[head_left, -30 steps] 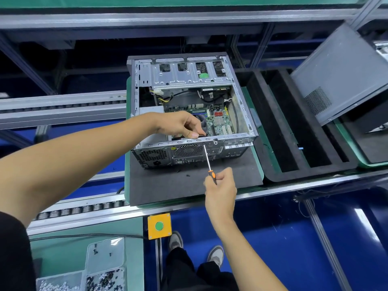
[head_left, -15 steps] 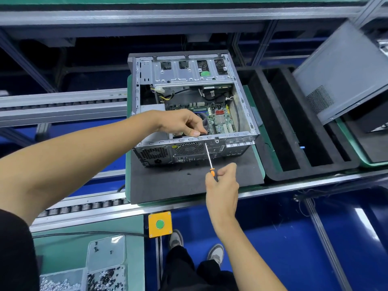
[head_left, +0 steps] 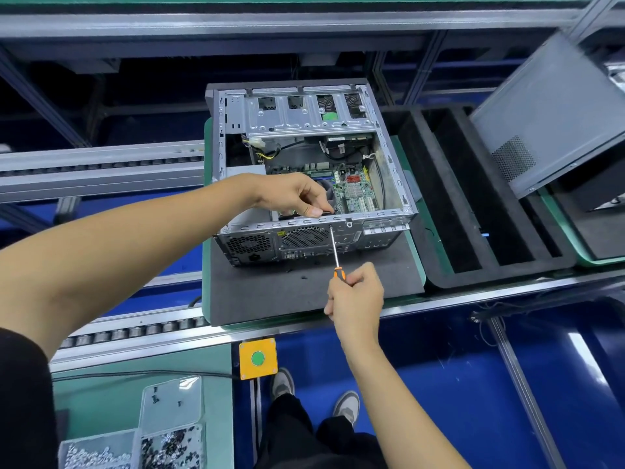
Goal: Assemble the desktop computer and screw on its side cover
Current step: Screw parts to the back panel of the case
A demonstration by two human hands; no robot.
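The open case (head_left: 304,184) lies on its side on a dark foam pad (head_left: 291,292) that sits on the conveyor surface (head_left: 142,330), its rear panel facing the person and the motherboard (head_left: 358,194) visible inside. The left hand (head_left: 291,194) reaches over the case's near top edge, fingers curled and pinching something small at the rim; what it is cannot be told. The right hand (head_left: 355,296) grips the orange-and-black handle of a screwdriver (head_left: 335,252), whose shaft angles up to the rear panel's upper edge just below the left fingertips. The grey side cover (head_left: 554,113) leans tilted at the right, apart from the case, beyond a black foam tray (head_left: 473,198). Bins of screws (head_left: 169,448) sit at lower left.
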